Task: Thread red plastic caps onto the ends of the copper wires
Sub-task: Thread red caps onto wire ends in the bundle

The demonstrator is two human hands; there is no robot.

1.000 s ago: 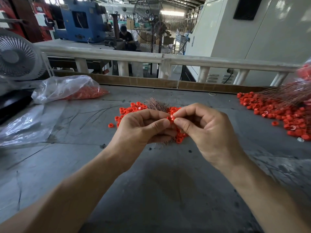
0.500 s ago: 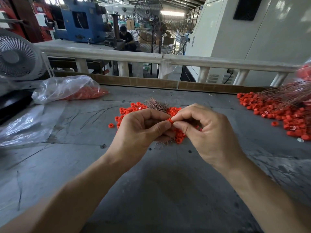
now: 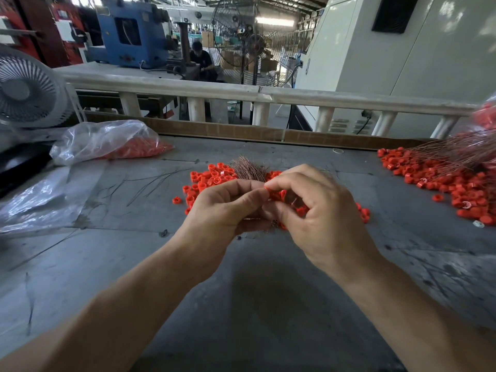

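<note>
My left hand (image 3: 228, 208) grips a bundle of thin copper wires (image 3: 248, 169) whose ends fan out above its fingers. My right hand (image 3: 316, 210) pinches a small red plastic cap (image 3: 268, 189) against the tip of my left thumb, and more red caps show inside its curled fingers. Loose red caps (image 3: 206, 181) lie in a heap on the grey table just behind both hands. The wire end that meets the pinched cap is hidden by my fingertips.
At the far right lies a second heap of red caps (image 3: 440, 181) with long copper wires (image 3: 461, 149) across it. A clear plastic bag of caps (image 3: 107, 142) sits at the back left, beside a white fan (image 3: 26, 89). Flat plastic sheeting (image 3: 40, 200) covers the left table edge.
My right hand has curled further over and dropped slightly, and the pinched cap has moved tighter against my left thumb. My left hand has hardly shifted.
</note>
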